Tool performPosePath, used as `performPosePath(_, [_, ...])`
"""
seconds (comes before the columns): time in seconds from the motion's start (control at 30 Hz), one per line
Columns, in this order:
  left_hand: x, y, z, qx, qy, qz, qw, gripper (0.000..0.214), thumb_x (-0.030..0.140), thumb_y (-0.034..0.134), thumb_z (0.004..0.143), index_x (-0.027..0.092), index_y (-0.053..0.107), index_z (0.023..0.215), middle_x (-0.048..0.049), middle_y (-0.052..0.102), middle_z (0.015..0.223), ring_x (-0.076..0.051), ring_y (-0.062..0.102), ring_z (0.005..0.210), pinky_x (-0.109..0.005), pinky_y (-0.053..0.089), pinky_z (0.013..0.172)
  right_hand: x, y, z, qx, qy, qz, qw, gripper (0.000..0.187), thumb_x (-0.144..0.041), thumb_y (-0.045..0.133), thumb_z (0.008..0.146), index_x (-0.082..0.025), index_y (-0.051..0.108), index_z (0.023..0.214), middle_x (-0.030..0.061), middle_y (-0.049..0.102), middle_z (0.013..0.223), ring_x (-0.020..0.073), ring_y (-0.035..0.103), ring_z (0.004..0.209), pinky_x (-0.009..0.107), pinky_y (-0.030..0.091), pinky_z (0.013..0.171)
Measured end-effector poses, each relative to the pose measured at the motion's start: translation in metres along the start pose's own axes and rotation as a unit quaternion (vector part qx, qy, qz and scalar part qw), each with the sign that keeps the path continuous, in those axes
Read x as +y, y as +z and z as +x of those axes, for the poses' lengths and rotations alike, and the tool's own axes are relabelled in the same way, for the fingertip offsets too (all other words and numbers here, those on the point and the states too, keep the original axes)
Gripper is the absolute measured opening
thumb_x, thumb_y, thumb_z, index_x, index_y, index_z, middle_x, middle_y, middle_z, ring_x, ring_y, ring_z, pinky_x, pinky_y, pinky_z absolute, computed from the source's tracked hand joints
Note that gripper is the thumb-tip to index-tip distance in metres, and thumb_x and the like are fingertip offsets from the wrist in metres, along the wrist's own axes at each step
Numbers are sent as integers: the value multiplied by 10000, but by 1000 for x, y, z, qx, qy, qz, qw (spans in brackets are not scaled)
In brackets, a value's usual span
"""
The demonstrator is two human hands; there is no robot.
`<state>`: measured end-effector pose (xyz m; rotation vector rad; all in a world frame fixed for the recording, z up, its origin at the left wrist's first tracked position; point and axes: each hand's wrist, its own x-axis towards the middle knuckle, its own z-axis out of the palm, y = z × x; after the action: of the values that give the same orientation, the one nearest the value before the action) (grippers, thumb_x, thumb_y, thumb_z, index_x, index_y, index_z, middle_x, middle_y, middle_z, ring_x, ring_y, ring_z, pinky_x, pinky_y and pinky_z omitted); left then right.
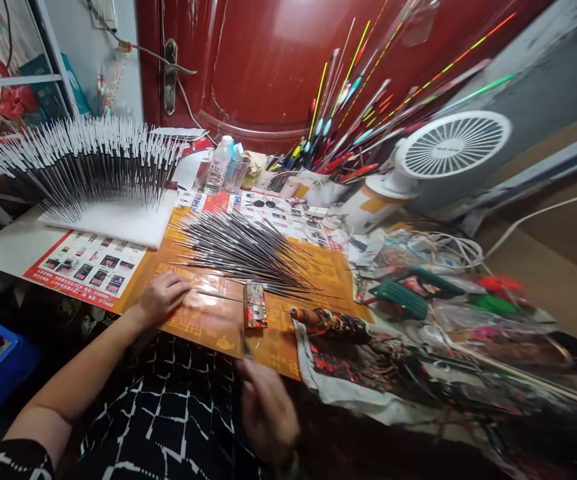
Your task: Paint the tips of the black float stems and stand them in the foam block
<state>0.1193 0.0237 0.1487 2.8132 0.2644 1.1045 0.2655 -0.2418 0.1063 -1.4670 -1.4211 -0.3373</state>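
At nine o'clock of the table a white foam block [128, 227] bristles with rows of dark, white-tipped stems [83, 160], all leaning toward eleven. Just toward five o'clock from it, the left hand [161, 298] rests knuckles-up on the orange paper [203, 327], its fingers curled close and pinching the near end of one thin rod [218, 297]. That rod lies flat, pointing toward three o'clock and passing by a small red-and-green block [255, 305]. Beyond it, at twelve, a loose pile of rods [243, 250] fans out across the paper. The right hand [268, 408] hovers at six o'clock, low and close to the body, and is blurred, so whether its fingers grip anything cannot be told. At three o'clock of the small block lies a paint-spattered handle [336, 325] on a stained cloth; farther off, at one o'clock, a desk fan [451, 148] stands beside bright floats [358, 100]. The risk, as I judge it, is the rod itself — so slender that uneven pressure could bend or snap it — and a careless sweep of either wrist could scatter the pile.
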Motion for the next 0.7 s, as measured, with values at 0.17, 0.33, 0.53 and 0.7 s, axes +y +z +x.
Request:
performPosePath(0.17, [1,-1,0,-2,3,-3,1000,197,259,499,1027,176,678,1034,-62,696,914,-174,619,841,-319,535,776,-20,71,24,-22,-78,37,996,622,-5,519,934,-174,427,1526,137,716,1146,228,696,1087,383,628,890])
performPosePath(0.33, [4,-2,0,5,5,-6,1000,186,236,499,1023,167,671,1004,-53,693,900,-170,606,819,-310,534,768,-17,85,26,-14,-57,23,998,650,6,524,931,-178,402,1542,151,700,1202,242,676,1144,395,622,921])
performPosePath(0.53, [3,0,-2,2,4,-14,1000,184,238,492,1026,174,664,1030,-57,702,946,-170,622,853,-319,544,801,-19,85,24,-20,-53,-2,998,650,0,523,940,-186,391,1549,149,696,1223,246,679,1142,399,627,921])
performPosePath(0.7, [3,1,-2,5,3,-20,1000,180,240,499,1024,176,666,1039,-64,704,948,-172,624,859,-329,547,805,-19,87,22,-21,-46,-11,999,654,-1,532,939,-184,388,1550,153,690,1241,254,681,1141,409,629,920])
